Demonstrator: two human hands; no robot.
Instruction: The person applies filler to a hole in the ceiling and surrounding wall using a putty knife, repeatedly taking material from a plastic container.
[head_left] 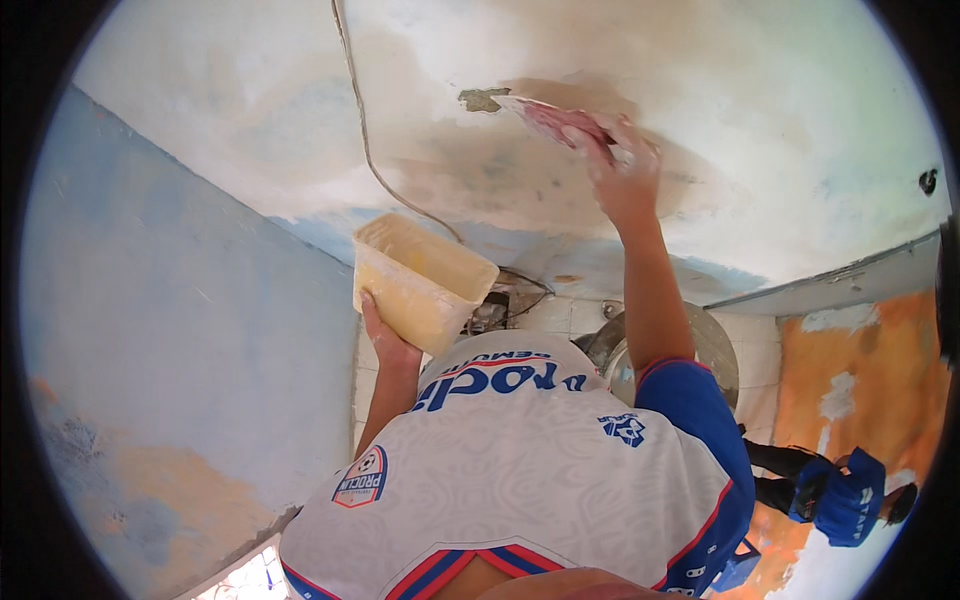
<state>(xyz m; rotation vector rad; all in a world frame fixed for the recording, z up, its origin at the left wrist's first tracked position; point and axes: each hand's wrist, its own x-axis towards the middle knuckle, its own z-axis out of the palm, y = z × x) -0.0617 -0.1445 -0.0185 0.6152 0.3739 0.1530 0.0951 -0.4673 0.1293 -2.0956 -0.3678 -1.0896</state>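
My right hand [627, 175], smeared with white, is closed around the handle of a reddish putty knife [550, 119]. The blade tip lies against the pale wall [740, 90], at the edge of a small grey-brown bare patch [484, 99]. Lower and to the left, my left hand [388, 338] grips the side of a cream plastic tub [420, 295]. That tub is tilted with its mouth toward the wall; whitish smears mark its walls, and its bottom is hidden.
A thin cable [356, 95] runs down the wall to the left of the patch. A blue-grey wall [190, 330] adjoins on the left. Beyond my right arm are a round metal object [718, 360] and an orange wall [860, 380], with a person in blue [845, 500] nearby.
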